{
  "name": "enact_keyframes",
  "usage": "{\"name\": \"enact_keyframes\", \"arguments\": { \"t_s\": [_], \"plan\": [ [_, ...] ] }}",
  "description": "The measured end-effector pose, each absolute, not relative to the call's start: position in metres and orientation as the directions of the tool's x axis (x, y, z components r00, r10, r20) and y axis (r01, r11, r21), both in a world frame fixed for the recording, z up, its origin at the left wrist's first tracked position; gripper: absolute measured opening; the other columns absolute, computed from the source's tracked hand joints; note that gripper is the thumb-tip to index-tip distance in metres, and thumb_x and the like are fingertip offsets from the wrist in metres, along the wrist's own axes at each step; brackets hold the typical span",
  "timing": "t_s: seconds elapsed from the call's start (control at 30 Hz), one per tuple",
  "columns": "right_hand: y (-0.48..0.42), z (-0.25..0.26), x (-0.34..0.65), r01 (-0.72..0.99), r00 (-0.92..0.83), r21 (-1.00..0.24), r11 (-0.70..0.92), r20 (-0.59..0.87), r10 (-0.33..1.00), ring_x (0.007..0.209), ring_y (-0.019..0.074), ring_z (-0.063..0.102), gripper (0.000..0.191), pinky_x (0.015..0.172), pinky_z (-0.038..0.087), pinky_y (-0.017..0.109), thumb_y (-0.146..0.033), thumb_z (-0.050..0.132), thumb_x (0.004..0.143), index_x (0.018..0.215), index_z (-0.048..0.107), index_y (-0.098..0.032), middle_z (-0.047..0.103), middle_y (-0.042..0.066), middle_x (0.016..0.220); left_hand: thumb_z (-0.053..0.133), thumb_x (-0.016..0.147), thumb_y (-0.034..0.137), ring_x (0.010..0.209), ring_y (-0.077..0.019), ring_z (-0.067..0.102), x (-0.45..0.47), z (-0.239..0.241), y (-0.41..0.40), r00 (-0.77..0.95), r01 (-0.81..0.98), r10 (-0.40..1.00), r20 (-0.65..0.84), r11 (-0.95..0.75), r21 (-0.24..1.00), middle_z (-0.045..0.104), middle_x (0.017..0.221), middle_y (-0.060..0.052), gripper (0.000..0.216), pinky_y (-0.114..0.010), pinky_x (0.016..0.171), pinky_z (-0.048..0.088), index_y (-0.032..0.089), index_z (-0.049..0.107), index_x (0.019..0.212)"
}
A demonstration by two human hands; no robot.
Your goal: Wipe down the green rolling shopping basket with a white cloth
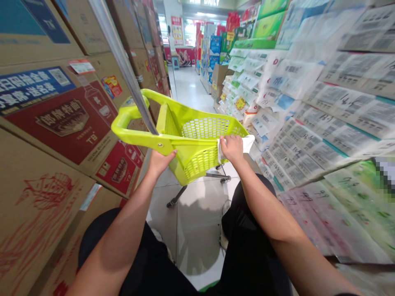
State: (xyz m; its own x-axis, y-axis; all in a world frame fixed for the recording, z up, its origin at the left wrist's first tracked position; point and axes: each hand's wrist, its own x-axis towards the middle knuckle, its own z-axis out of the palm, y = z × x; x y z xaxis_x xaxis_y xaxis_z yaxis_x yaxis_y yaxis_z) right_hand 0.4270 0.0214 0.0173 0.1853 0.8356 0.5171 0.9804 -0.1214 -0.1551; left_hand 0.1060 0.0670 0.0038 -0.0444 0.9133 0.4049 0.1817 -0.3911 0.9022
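A lime-green plastic shopping cart (199,164) with a perforated basket stands in front of my knees, on wheeled legs. My left hand (161,162) grips its near side below the handle end; the thumb lies against the plastic and the other fingers are mostly hidden. At the right end of the basket, my right hand (233,147) presses a white cloth (247,144) around the top rim, fingers curled over it. Part of the cloth hangs down the outside, and another part sticks out beyond the corner. Inside, the visible part of the basket shows bare green plastic.
A metal pole (125,61) slants across the cart's handle end. Stacked cardboard cartons (58,119) wall the left side. Packs of tissue paper (308,135) are piled on the right. A tiled aisle (185,90) runs ahead to a blue stool (175,62).
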Motion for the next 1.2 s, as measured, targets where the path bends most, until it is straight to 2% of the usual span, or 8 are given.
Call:
{"name": "enact_keyframes", "arguments": {
  "t_s": [0.27, 0.5, 0.6, 0.77, 0.9, 1.0, 1.1, 1.2],
  "plan": [
    [0.015, 0.015, 0.391, 0.984, 0.094, -0.179, 0.016, 0.585, 0.806, 0.099, 0.0325, 0.053, 0.052, 0.096, 0.037, 0.046, -0.052, 0.034, 0.109, 0.106, 0.072, -0.016, 0.070, 0.017, 0.103, 0.080, 0.062, 0.033, 0.104, -0.0297, 0.076, 0.104, 0.001, 0.069, -0.106, 0.266, 0.889, 0.445, -0.406, 0.874, 0.079, 0.109, -0.013, 0.042, -0.045, 0.103, 0.061, 0.016, 0.069, 0.099],
    [-0.006, 0.020, 0.333, 0.911, -0.122, -0.224, 0.345, 0.653, 0.748, 0.119, 0.0347, 0.049, 0.064, 0.111, 0.036, 0.051, -0.060, 0.036, 0.107, 0.144, 0.055, -0.012, 0.061, 0.019, 0.129, 0.081, 0.063, 0.037, 0.115, -0.0331, 0.074, 0.104, -0.010, 0.069, -0.151, 0.429, 0.841, 0.520, -0.418, 0.801, 0.079, 0.112, -0.013, 0.043, -0.050, 0.114, 0.053, 0.017, 0.070, 0.100],
    [-0.010, 0.025, 0.325, 0.883, -0.180, -0.227, 0.412, 0.646, 0.742, 0.125, 0.0350, 0.047, 0.066, 0.113, 0.035, 0.052, -0.059, 0.038, 0.107, 0.150, 0.049, -0.011, 0.059, 0.019, 0.136, 0.080, 0.063, 0.039, 0.114, -0.0334, 0.074, 0.105, -0.010, 0.067, -0.134, 0.428, 0.833, 0.536, -0.439, 0.790, 0.078, 0.116, -0.016, 0.050, -0.050, 0.112, 0.054, 0.015, 0.069, 0.106],
    [-0.003, 0.026, 0.355, 0.888, -0.192, -0.224, 0.403, 0.614, 0.765, 0.118, 0.0318, 0.053, 0.056, 0.108, 0.038, 0.046, -0.055, 0.035, 0.109, 0.146, 0.056, -0.019, 0.065, 0.014, 0.129, 0.079, 0.066, 0.038, 0.110, -0.0321, 0.075, 0.112, -0.001, 0.061, -0.049, 0.417, 0.842, 0.538, -0.472, 0.777, 0.080, 0.109, -0.014, 0.042, -0.048, 0.109, 0.057, 0.016, 0.071, 0.101],
    [0.012, 0.023, 0.398, 0.954, -0.040, -0.217, 0.206, 0.589, 0.807, 0.107, 0.0311, 0.056, 0.050, 0.100, 0.040, 0.045, -0.051, 0.032, 0.110, 0.119, 0.069, -0.019, 0.070, 0.014, 0.111, 0.079, 0.069, 0.035, 0.105, -0.0291, 0.076, 0.121, 0.007, 0.055, 0.012, 0.398, 0.858, 0.514, -0.476, 0.784, 0.081, 0.107, -0.012, 0.037, -0.043, 0.105, 0.060, 0.017, 0.071, 0.100],
    [0.020, 0.020, 0.422, 0.974, 0.080, -0.218, 0.054, 0.561, 0.824, 0.101, 0.0311, 0.057, 0.051, 0.096, 0.039, 0.044, -0.048, 0.030, 0.110, 0.103, 0.072, -0.019, 0.070, 0.015, 0.101, 0.079, 0.069, 0.034, 0.101, -0.0275, 0.077, 0.128, 0.010, 0.049, 0.030, 0.375, 0.868, 0.496, -0.470, 0.799, 0.081, 0.105, -0.011, 0.033, -0.041, 0.100, 0.062, 0.017, 0.070, 0.097],
    [0.020, 0.017, 0.420, 0.978, 0.073, -0.203, 0.058, 0.582, 0.810, 0.105, 0.0320, 0.056, 0.050, 0.100, 0.038, 0.044, -0.050, 0.033, 0.110, 0.110, 0.071, -0.017, 0.071, 0.015, 0.106, 0.079, 0.067, 0.032, 0.095, -0.0270, 0.077, 0.135, 0.011, 0.047, -0.011, 0.345, 0.885, 0.465, -0.433, 0.833, 0.080, 0.100, -0.011, 0.030, -0.040, 0.096, 0.063, 0.017, 0.068, 0.090],
    [0.013, 0.017, 0.399, 0.962, -0.045, -0.190, 0.198, 0.603, 0.797, 0.113, 0.0316, 0.054, 0.053, 0.105, 0.037, 0.044, -0.054, 0.033, 0.110, 0.127, 0.067, -0.016, 0.069, 0.015, 0.119, 0.079, 0.064, 0.031, 0.096, -0.0282, 0.077, 0.137, 0.010, 0.048, -0.074, 0.298, 0.891, 0.448, -0.409, 0.863, 0.080, 0.100, -0.012, 0.033, -0.042, 0.097, 0.063, 0.017, 0.068, 0.091]
  ]
}}
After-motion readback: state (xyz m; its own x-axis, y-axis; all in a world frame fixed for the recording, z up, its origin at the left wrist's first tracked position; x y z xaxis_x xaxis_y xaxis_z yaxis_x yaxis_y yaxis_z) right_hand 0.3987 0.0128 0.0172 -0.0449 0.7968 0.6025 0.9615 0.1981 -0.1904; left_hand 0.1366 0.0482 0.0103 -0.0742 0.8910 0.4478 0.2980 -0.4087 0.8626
